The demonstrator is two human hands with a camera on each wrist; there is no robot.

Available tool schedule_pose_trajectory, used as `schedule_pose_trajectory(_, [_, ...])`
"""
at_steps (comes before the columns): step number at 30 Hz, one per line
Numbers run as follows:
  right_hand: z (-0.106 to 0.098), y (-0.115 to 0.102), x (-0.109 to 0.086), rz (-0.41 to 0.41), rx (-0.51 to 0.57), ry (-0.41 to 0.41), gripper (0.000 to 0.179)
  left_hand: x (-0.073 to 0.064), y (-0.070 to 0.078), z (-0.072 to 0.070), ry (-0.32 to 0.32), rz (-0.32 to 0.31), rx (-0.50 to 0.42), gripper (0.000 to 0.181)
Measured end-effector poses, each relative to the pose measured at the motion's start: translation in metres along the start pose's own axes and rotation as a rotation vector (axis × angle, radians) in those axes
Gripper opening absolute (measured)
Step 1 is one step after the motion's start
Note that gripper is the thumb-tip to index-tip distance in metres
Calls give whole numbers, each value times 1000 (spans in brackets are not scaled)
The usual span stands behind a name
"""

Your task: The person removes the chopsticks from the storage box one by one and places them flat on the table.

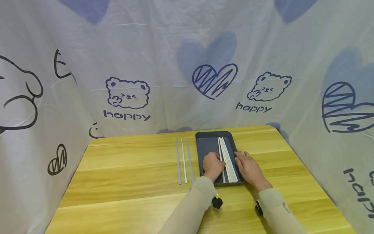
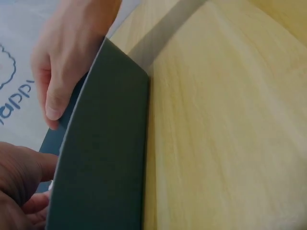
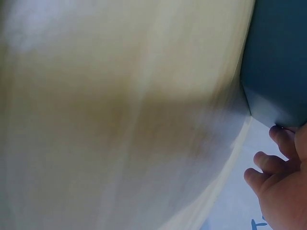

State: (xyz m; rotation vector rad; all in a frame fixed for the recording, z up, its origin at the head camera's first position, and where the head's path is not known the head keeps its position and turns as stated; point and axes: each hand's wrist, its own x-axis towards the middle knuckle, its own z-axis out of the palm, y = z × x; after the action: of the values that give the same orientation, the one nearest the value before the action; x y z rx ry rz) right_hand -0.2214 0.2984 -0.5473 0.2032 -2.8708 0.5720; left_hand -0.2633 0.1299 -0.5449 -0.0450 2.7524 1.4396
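Note:
A dark grey rectangular tray (image 1: 207, 143) lies on the table, holding a bundle of thin straw-like sticks (image 1: 229, 159) in white, yellow and light blue. My left hand (image 1: 214, 165) reaches into the tray, its fingers curled and pinching at the left edge of the bundle. In the left wrist view, a white bit shows by the left fingers (image 2: 45, 165), partly hidden behind the tray wall (image 2: 103, 143). My right hand (image 1: 250, 169) rests over the tray's right rim, with its fingers (image 3: 271, 165) relaxed against the outside.
Left of the tray, three separate sticks (image 1: 184, 162) in purple and light blue lie side by side on the wooden table (image 1: 131, 175). A white curtain (image 1: 169, 65) printed with hearts and bears stands behind the table and along both sides.

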Motion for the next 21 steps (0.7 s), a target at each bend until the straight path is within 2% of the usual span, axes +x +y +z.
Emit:
schedule_pose_trajectory(4, [1,-1,1,-12,-1,19,42,0,1,1,12,-5,10,56])
schedule_pose_trajectory(8, [2,0,1,-10,2,21,43,1,0,0,26,6,4,63])
schedule_pose_trajectory(11, [2,1,1,-4,-1,13,43,2,-2,-3,3,0,-15,58])
schedule_pose_trajectory(17, [3,2,0,13,1,-5,44,7,-2,-10,-85,-122,-130,33])
schedule_pose_trajectory(21, [4,2,1,15,-3,-6,44,8,-1,-13,-123,-157,-177,26])
